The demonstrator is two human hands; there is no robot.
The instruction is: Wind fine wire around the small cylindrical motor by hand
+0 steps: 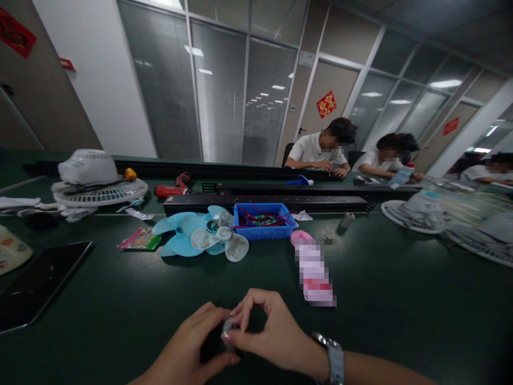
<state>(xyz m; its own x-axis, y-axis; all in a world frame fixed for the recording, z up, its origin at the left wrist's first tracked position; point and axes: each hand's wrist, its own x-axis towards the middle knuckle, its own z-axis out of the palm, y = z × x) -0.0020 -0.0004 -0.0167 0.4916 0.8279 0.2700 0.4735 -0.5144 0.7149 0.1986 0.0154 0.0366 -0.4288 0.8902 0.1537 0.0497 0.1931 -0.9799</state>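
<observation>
Low in the head view, my left hand (194,339) and my right hand (274,334) meet over the green tabletop. Between them is a small, round, greyish see-through piece (228,327), partly covered by fingers; its exact kind cannot be made out. My right hand pinches it with thumb and fingertips, and a watch sits on that wrist. The left index finger and thumb curve around its left side. Beyond the hands lie light-blue fan blades (180,235) with smaller clear fan blades (236,247) on top, beside a blue bin (265,232) of wires.
A pink pouch-like item (315,270) lies right of centre, with a small metal cylinder (347,219) behind. At left are a dark tablet (44,278), a white fan part (100,192) and a red power drill (172,190). Black rails (264,203) cross the table; several people sit beyond.
</observation>
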